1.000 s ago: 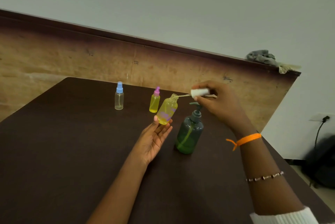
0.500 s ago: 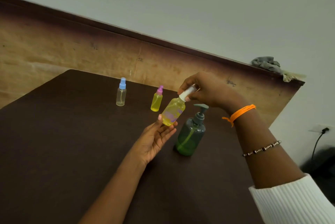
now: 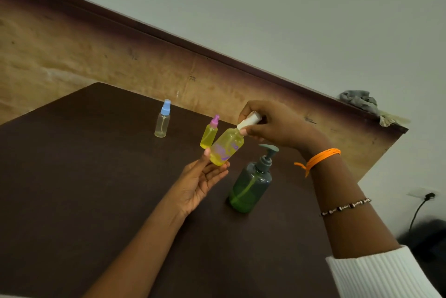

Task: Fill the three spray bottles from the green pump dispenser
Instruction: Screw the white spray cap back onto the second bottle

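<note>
My left hand (image 3: 199, 180) holds the base of a tilted yellow spray bottle (image 3: 226, 145) with a purple label between thumb and fingertips, above the table. My right hand (image 3: 275, 126) pinches the bottle's white spray cap (image 3: 248, 121), which sits on the neck. The green pump dispenser (image 3: 251, 183) stands on the table just right of my left hand, under my right wrist. A small yellow bottle with a pink cap (image 3: 209, 134) stands behind the held bottle. Farther left stands a clear bottle with a blue cap (image 3: 163, 120).
The dark brown table (image 3: 96, 189) ends at a brown wall panel (image 3: 96, 61) behind the bottles. A grey cloth (image 3: 362, 101) lies on the panel's top ledge at right. A dark bag (image 3: 427, 235) and a wall plug with cable (image 3: 424, 197) are beyond the table's right side.
My right hand brought the white cap with its tube from above the dispenser onto the yellow bottle's neck and stays on it. My left hand kept the bottle tilted.
</note>
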Action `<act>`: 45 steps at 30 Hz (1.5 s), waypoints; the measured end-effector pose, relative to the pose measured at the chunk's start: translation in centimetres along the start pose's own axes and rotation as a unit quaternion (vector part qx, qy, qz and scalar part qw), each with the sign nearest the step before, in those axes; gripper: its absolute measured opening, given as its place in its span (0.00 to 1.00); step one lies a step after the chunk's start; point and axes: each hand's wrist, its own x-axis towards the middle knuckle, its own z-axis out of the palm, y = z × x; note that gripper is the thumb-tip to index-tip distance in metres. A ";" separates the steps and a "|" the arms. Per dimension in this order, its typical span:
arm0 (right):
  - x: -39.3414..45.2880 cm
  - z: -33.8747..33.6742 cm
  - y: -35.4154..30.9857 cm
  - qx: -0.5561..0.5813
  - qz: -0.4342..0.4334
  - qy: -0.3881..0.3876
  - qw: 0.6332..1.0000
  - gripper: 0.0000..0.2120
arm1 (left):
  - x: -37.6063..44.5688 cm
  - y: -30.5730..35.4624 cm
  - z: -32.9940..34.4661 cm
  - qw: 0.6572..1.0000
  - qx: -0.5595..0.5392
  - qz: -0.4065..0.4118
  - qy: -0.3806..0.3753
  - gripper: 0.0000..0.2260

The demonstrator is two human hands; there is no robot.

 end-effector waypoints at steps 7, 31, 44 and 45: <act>0.5 0.3 0.4 -0.088 0.031 -0.006 0.996 0.06 | -0.1 0.0 -0.4 0.999 0.037 0.023 -0.018 0.16; 0.4 1.0 -0.4 -0.036 0.038 0.129 0.990 0.22 | 0.0 0.0 0.2 0.999 0.006 0.027 -0.037 0.19; 0.5 2.2 -0.5 0.132 0.091 0.193 0.968 0.14 | 0.1 0.1 0.3 0.997 -0.014 0.022 -0.067 0.15; 0.4 2.0 -0.7 0.205 0.076 0.164 0.962 0.11 | 0.1 0.2 0.4 0.998 -0.022 0.013 -0.066 0.16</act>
